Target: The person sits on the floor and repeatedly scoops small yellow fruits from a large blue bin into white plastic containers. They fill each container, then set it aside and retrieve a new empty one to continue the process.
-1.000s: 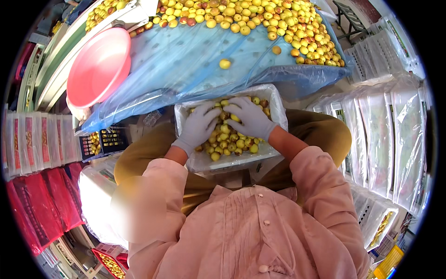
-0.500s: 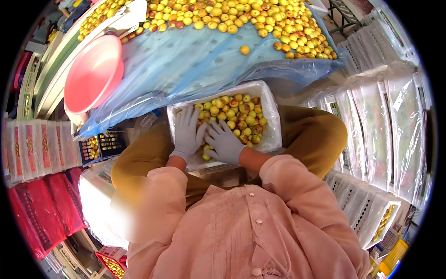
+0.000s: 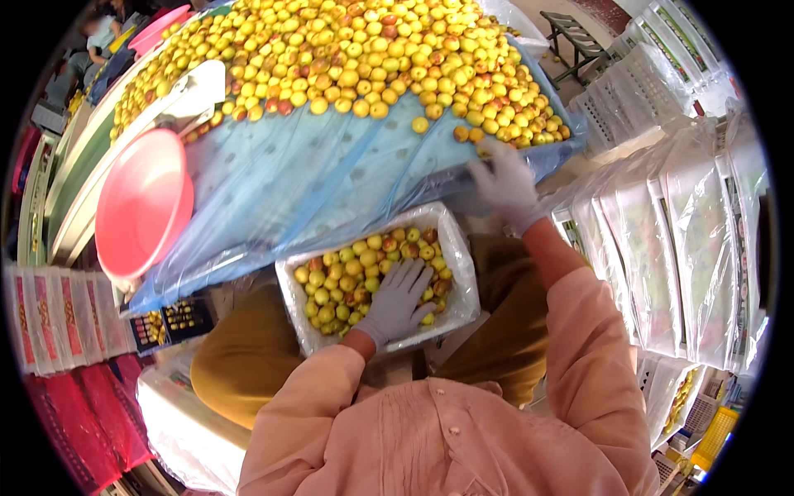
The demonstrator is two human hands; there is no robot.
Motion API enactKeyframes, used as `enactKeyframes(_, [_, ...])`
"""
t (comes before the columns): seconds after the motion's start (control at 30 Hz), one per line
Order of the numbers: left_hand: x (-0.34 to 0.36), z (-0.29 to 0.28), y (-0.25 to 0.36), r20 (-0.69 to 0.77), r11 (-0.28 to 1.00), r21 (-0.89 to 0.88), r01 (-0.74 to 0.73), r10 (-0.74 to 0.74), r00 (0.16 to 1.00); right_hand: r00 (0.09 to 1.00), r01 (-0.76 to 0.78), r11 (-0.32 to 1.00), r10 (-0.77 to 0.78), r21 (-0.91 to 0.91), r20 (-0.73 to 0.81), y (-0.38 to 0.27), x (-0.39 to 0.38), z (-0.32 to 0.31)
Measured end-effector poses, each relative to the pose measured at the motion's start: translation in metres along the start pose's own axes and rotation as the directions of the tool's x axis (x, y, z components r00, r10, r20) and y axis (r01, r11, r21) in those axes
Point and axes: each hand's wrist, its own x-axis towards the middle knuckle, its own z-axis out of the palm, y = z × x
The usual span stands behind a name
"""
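A white box (image 3: 291, 307) lined with clear plastic stands tilted between my folded legs. It holds many small round yellow-green fruits with reddish patches, looking like jujubes (image 3: 335, 285). My left hand (image 3: 399, 302), in a pale grey glove, lies flat on these fruits with its fingers stretched. My right hand (image 3: 504, 186), gloved alike, is up at the right front edge of the blue plastic-covered table (image 3: 331, 165). Its fingers are apart and reach toward the loose pile of fruits (image 3: 475, 134) there; I see nothing held in it, though its fingertips are slightly blurred.
A pink basin (image 3: 142, 205) leans at the table's left side. The fruit pile (image 3: 331, 62) spreads over the table's far part. Stacked plastic-wrapped crates (image 3: 670, 240) stand on the right. On the left are a dark tray (image 3: 186, 318) and red-wrapped crates (image 3: 87, 422).
My right hand has left the box and moved up and right to the table edge. My left hand has shifted to the right over the fruits. The view has tilted toward the table.
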Motion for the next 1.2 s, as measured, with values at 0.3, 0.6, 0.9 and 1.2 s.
enactKeyframes(0.3, [0.123,-0.167,-0.157,-0.716,0.972,-0.008,0.233,-0.169,0.677,0.877,-0.347,0.850,0.444,-0.396,0.185,0.088,0.084,0.020])
enactKeyframes(0.6, [0.201,-0.160,-0.239,-0.536,0.757,-0.601,0.256,-0.619,0.574,0.951,-0.250,0.965,0.231,0.075,0.207,-0.025,0.098,0.088])
enactKeyframes(0.9, [0.180,-0.138,-0.175,-0.256,0.554,-0.820,0.146,-0.582,0.772,0.924,-0.224,0.834,0.017,0.504,0.381,-0.091,0.095,0.124])
enactKeyframes(1.2, [0.062,-0.135,-0.114,-0.364,0.607,-0.793,0.053,-0.543,0.757,0.764,-0.087,0.850,-0.277,0.519,0.583,-0.137,0.054,0.102])
